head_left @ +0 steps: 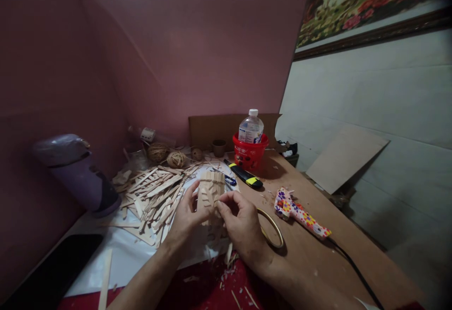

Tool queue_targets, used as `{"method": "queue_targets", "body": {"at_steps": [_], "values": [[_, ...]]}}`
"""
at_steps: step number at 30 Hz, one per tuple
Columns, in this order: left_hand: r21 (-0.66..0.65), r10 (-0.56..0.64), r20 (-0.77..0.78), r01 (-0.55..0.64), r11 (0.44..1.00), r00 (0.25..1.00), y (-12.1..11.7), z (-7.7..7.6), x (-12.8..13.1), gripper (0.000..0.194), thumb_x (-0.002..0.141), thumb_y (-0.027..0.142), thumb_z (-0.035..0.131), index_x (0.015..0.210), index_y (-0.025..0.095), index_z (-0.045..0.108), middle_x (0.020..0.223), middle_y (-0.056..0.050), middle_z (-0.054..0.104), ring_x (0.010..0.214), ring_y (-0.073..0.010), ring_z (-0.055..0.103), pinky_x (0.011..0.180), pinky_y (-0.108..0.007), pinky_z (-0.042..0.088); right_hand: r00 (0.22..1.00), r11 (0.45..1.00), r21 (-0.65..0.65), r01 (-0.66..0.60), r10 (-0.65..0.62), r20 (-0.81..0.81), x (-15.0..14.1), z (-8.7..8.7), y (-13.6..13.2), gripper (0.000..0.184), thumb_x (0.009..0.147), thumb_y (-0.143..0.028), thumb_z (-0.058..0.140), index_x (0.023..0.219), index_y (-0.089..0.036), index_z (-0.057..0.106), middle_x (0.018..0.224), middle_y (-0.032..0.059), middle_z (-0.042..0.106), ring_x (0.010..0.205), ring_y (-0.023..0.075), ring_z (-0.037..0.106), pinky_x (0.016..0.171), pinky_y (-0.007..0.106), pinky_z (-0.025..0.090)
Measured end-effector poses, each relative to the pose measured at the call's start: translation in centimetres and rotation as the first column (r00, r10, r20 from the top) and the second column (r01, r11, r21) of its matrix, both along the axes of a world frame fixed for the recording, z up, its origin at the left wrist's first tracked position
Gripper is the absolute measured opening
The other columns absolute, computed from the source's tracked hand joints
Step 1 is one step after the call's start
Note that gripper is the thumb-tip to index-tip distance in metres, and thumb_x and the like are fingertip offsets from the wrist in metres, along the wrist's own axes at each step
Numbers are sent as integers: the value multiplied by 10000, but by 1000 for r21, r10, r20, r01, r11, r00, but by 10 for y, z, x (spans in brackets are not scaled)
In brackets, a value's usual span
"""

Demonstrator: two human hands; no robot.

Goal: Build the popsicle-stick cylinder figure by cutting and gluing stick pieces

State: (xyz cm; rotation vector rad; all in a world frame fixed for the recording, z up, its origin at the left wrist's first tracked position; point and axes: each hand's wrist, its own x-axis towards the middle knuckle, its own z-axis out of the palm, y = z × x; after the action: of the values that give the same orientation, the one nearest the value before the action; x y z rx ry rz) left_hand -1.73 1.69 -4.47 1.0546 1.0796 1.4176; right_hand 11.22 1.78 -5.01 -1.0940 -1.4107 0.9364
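Observation:
A small piece made of glued wooden craft sticks (211, 191) stands upright above the white sheet (123, 253). My left hand (185, 216) grips its left side, fingers curled round it. My right hand (242, 223) pinches its right edge between thumb and fingertips. A heap of loose craft sticks (155, 194) lies just left of my hands.
A flowered glue gun (300, 213) with a black cord lies at right, a gold ring (271, 227) beside my right hand. A yellow-black utility knife (243, 174), a red bucket (250, 154) holding a water bottle (250, 127), twine balls (175, 159) and a purple appliance (76, 171) stand around. A pink board backs the table.

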Motion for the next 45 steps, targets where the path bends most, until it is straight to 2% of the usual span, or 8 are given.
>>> {"method": "queue_targets", "body": {"at_steps": [4,8,16,22,28,34,45], "values": [[-8,29,-48,-29,1000,998,0,0,1,928,583,279,806,1379,125,355,1148,-157,636,1023,-295,613,828,-340,480,1000,1000,21,16,-17,9,-1,2,-1,72,798,-234,558,767,-181,595,698,14,620,643,161,562,584,257,443],[-24,53,-63,-54,998,997,0,2,1,935,562,297,812,1370,124,375,1050,-139,678,954,-295,641,778,-346,498,1000,1000,15,14,-14,15,-2,0,0,65,796,-228,562,758,-188,597,706,15,627,638,161,566,557,248,445],[-75,63,-17,-64,995,998,0,5,1,926,565,237,781,1381,121,358,985,-130,695,871,-286,664,706,-338,513,1000,1000,-15,24,-24,-10,-2,-6,2,101,824,-276,533,827,-194,591,738,13,634,539,131,542,487,235,430],[-52,35,-29,-37,998,999,-1,5,2,906,615,262,771,1392,133,323,1038,-137,672,907,-277,657,730,-329,509,998,1000,-14,23,-22,58,-2,1,2,107,790,-286,574,744,-189,578,665,1,604,605,158,551,559,262,433],[-28,10,-7,-10,1000,1000,0,2,-1,916,604,249,788,1389,132,330,1101,-148,652,999,-294,626,791,-331,489,996,999,-29,24,-21,85,-1,5,1,108,782,-270,568,715,-184,565,653,-2,590,601,155,532,569,267,420],[-48,-4,39,6,999,999,-1,1,-2,845,611,192,755,1364,179,375,1078,-103,663,984,-273,621,768,-313,484,997,998,-55,9,-5,78,0,2,2,120,776,-289,560,715,-186,557,638,-9,572,595,156,523,564,268,407],[-30,-7,56,9,1000,998,0,0,-2,701,673,135,632,1334,186,406,1055,-94,647,914,-237,633,724,-304,495,998,999,-39,-2,4,70,0,2,3,105,759,-275,566,704,-186,556,632,-15,551,597,151,500,565,264,391]]}}
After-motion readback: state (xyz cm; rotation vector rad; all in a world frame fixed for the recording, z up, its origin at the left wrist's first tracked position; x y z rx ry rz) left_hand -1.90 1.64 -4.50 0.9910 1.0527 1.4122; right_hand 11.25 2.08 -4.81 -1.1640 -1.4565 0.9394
